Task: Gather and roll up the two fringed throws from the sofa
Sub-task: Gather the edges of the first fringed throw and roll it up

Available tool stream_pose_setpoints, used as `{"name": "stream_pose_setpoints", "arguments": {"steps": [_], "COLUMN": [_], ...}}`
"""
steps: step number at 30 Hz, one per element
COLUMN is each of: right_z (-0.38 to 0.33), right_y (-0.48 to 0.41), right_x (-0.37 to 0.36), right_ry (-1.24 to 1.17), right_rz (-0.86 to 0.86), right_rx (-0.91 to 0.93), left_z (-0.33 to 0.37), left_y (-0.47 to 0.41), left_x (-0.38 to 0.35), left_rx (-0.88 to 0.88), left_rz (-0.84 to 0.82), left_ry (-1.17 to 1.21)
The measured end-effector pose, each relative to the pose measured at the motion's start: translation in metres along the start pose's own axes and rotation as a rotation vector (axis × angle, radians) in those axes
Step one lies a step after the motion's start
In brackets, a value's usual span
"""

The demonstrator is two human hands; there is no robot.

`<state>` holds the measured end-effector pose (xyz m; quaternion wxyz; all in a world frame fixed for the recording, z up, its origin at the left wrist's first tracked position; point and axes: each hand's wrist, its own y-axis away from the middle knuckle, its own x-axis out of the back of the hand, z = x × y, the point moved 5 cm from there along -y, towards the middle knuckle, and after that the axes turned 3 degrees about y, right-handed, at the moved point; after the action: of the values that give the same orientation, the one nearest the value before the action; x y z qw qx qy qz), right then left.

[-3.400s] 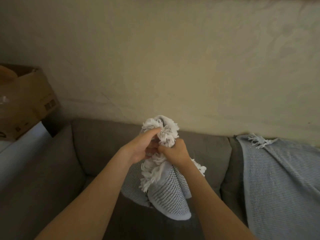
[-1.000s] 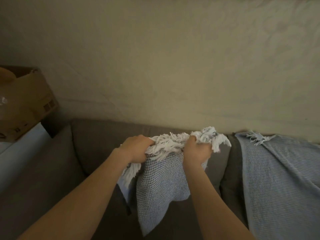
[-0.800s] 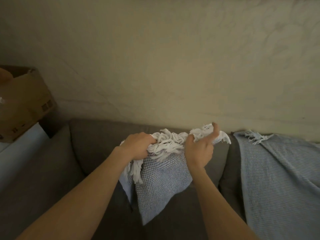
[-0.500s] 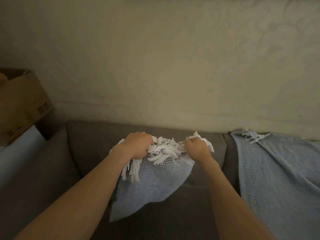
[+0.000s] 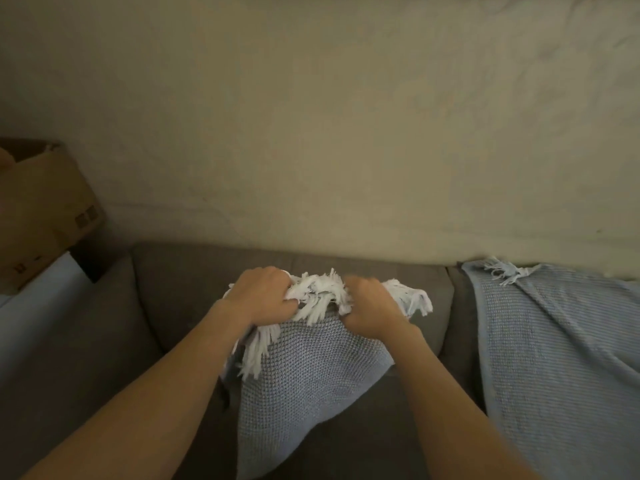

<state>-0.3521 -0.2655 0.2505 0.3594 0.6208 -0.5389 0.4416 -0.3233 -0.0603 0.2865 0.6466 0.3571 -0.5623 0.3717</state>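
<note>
Left hand [image 5: 261, 296] and right hand [image 5: 369, 311] both grip the throw [image 5: 304, 382] along its fringe [image 5: 318, 299].

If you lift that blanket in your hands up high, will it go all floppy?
Probably floppy: the held throw hangs limp below the left hand and right hand. Likely easy to grip, its knit looks nubbly. Its fringe would probably dangle.

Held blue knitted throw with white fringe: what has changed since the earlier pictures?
The left hand and right hand, bunched together at first, moved apart along the fringed edge of the pale blue knitted throw, spreading it wider; both keep gripping. The second blue throw stayed draped on the grey sofa.
</note>
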Motion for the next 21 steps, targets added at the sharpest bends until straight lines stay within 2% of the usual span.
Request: {"name": "stream_pose_setpoints", "arguments": {"steps": [2,6,10,15,18,21], "right_z": [-0.001,-0.004,-0.005,-0.007,-0.004,-0.001], "right_y": [0.001,0.003,0.011,0.019,0.024,0.029], "right_x": [0.004,0.019,0.031,0.048,0.058,0.065], "right_ry": [0.030,0.137,-0.016,-0.185,-0.217,-0.197], "right_rz": [0.032,0.155,0.262,0.378,0.455,0.481], "right_rx": [-0.005,-0.076,-0.156,-0.230,-0.275,-0.327], "left_z": [0.000,0.000,-0.012,-0.034,-0.037,-0.036], "left_y": [0.001,0.001,0.010,0.025,0.030,0.031], "left_x": [-0.001,-0.014,-0.025,-0.046,-0.046,-0.037], "left_rx": [-0.021,-0.062,-0.043,0.066,0.112,0.140], "left_rz": [0.034,-0.026,0.060,-0.064,-0.054,0.055], "left_ry": [0.031,-0.016,0.023,0.082,0.267,0.462]}}
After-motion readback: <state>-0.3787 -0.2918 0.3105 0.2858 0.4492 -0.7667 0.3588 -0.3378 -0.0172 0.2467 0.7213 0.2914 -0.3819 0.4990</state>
